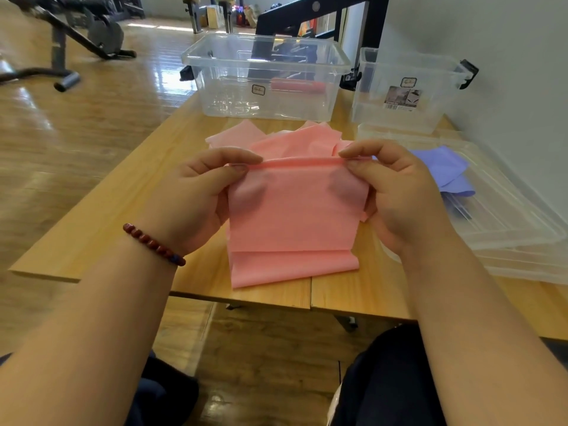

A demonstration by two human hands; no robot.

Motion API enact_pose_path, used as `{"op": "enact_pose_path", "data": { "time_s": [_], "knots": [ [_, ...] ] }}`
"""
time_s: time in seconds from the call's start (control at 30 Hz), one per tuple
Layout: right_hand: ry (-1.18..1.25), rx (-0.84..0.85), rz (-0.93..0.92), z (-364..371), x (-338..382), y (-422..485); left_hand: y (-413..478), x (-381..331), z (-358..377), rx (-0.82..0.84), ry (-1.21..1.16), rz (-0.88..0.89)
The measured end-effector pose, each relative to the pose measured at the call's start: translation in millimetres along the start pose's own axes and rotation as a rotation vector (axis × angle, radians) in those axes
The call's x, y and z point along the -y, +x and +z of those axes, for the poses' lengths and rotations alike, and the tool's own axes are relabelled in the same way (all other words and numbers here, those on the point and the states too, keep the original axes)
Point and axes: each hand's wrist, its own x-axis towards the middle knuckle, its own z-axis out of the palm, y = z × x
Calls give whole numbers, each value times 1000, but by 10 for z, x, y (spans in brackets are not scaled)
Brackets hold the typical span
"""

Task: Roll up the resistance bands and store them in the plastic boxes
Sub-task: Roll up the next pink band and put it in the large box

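Pink band (292,216), 1: rolled top edge pinched by left hand (196,195) and right hand (396,192) above counter (123,210). Purple band (445,170), 1, on stacked lids (507,229). Clear plastic, 2: large box (233,99) holding 1 red roll (296,86); small box (378,103) beside it. Stickers (258,89) unreadable.

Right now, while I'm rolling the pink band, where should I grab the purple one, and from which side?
Probably pinch the purple band at the loose flap nearest you, reaching from above with your right hand. It lies crumpled on the clear lid, and that flap sticks out free; its left part is hidden.
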Motion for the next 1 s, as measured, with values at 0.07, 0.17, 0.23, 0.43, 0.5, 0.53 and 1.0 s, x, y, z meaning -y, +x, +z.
{"op": "enact_pose_path", "data": {
  "time_s": [0.07, 0.17, 0.23, 0.43, 0.5, 0.53, 1.0],
  "knots": [
    [-2, -7, -2, 3, -27, 19, -9, -13, -7, -17, 16, 3],
    [-69, -46, -37, -14, -41, 31, -25, -36, 8, -8, 59, 19],
    [-53, -46, -33, -15, -27, 26, -29, -27, 18, -44, 103, 58],
    [-160, -101, -98, -40, -71, -15, 2, 16, 5, -135, 242, 146],
    [-148, -107, -97, -67, -77, -16, 5, 3, -3, -154, 275, 142],
    [-146, -115, -99, -80, -74, -19, 6, 0, 5, -156, 298, 146],
    [-149, -185, -123, -112, -101, -32, -21, -17, 135, -124, 6, -93]
  ]
}}
